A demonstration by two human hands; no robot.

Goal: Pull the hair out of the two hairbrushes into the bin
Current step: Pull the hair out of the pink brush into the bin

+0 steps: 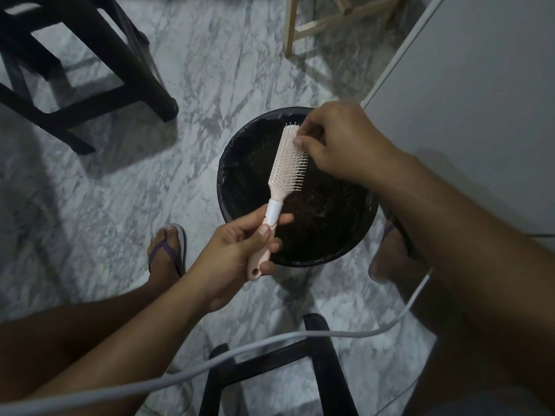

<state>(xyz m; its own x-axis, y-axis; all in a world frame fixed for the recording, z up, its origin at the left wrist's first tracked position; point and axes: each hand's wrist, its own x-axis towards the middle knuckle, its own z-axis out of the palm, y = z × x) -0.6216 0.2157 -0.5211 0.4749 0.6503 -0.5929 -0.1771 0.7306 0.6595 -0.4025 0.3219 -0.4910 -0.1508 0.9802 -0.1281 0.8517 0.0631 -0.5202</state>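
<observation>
The left hand (237,253) curls around the handle of the pink hairbrush (288,157), holding it tilted over the black-lined bin (228,163) on the marble floor (120,190). The right hand (339,142) has its fingertips bent together, pinching among the bristles near the brush's far end, above the bin's opening.

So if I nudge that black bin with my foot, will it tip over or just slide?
Probably slide: the bin has a wide round mouth, and the marble floor looks smooth and polished. Little shows inside the liner, so it is likely light and easy to shift. Tipping seems unlikely unless it is hit near the rim.
</observation>
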